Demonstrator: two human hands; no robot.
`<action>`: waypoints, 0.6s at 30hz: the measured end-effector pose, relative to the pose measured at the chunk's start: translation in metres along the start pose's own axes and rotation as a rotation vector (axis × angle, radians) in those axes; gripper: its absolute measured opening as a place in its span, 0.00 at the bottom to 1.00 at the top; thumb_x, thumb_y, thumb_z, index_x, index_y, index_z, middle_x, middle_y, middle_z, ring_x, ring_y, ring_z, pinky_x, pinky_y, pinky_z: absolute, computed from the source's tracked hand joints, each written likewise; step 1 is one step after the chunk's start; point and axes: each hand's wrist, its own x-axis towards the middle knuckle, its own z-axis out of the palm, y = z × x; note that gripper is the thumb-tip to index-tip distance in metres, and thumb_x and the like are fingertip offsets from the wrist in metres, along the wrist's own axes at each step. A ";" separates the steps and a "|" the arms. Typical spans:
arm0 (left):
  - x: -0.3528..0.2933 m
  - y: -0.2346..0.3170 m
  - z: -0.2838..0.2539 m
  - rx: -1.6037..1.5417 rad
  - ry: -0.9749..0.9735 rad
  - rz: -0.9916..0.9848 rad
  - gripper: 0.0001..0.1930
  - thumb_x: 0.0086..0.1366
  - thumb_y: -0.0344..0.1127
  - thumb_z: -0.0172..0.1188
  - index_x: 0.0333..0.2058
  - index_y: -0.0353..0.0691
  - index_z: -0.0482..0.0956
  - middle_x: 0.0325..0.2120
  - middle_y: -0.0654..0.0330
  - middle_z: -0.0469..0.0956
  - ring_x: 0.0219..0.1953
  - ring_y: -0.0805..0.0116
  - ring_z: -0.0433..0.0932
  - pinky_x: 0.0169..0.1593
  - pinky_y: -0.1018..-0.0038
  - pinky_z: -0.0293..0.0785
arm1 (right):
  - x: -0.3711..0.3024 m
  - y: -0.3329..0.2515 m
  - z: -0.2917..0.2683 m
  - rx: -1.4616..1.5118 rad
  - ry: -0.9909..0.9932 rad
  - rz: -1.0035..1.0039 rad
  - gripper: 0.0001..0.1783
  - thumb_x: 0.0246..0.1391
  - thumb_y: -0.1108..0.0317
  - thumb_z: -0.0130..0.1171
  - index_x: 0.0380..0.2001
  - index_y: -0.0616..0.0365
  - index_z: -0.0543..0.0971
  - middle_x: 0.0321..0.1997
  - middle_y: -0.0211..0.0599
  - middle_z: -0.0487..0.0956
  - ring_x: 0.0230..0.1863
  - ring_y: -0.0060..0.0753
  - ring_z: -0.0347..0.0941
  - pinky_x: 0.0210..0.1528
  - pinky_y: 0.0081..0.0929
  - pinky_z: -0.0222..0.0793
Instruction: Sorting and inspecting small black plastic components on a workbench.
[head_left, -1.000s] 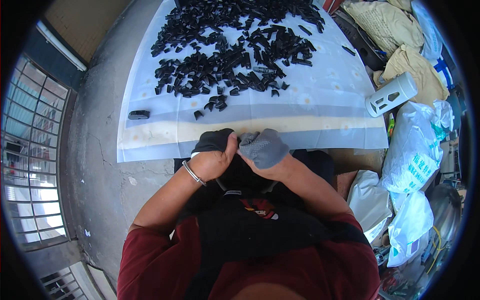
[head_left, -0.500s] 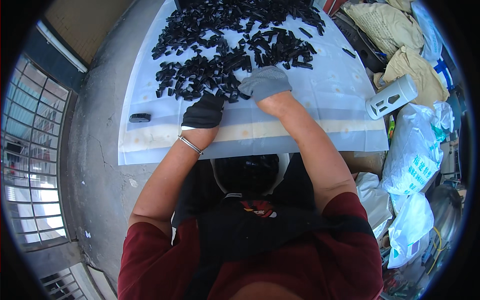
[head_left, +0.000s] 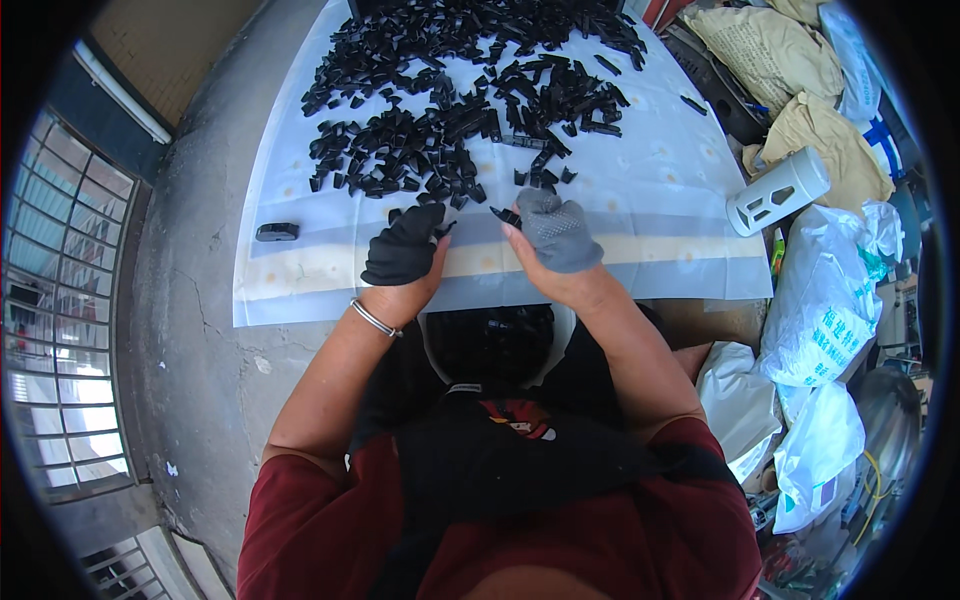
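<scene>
My right hand (head_left: 556, 238), in dotted grey knit, pinches a black piece (head_left: 507, 216) by thumb and fingers, its point toward my left, probably because it's so small. My left hand (head_left: 404, 250), in black fabric, is curled; against that dark glove I can't tell whether it grips anything. Both are just short of the pile (head_left: 400, 150) of hard, angular bits on the smooth cloth (head_left: 660, 190). The pale-rimmed tub (head_left: 565, 335) sits at my lap, presumably for easy reach.
</scene>
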 end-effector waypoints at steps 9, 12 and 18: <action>-0.015 0.018 0.000 0.038 -0.069 0.171 0.17 0.46 0.26 0.58 0.38 0.36 0.70 0.27 0.53 0.75 0.26 0.55 0.74 0.29 0.65 0.71 | -0.012 -0.018 0.030 0.298 -0.070 0.069 0.18 0.44 0.60 0.59 0.33 0.64 0.74 0.29 0.46 0.75 0.32 0.47 0.71 0.35 0.37 0.66; -0.019 0.019 -0.003 -0.001 -0.041 0.161 0.16 0.49 0.28 0.58 0.39 0.36 0.70 0.27 0.53 0.75 0.26 0.58 0.75 0.29 0.68 0.71 | -0.010 -0.022 0.025 0.205 -0.113 0.080 0.16 0.45 0.62 0.58 0.31 0.64 0.74 0.28 0.45 0.75 0.30 0.45 0.71 0.33 0.36 0.66; -0.021 0.026 -0.010 -0.785 -0.267 -0.715 0.17 0.62 0.44 0.51 0.39 0.34 0.72 0.25 0.59 0.76 0.28 0.72 0.74 0.31 0.76 0.70 | -0.012 -0.028 0.021 0.425 -0.013 0.048 0.16 0.47 0.62 0.57 0.34 0.64 0.74 0.30 0.45 0.75 0.31 0.44 0.72 0.35 0.34 0.66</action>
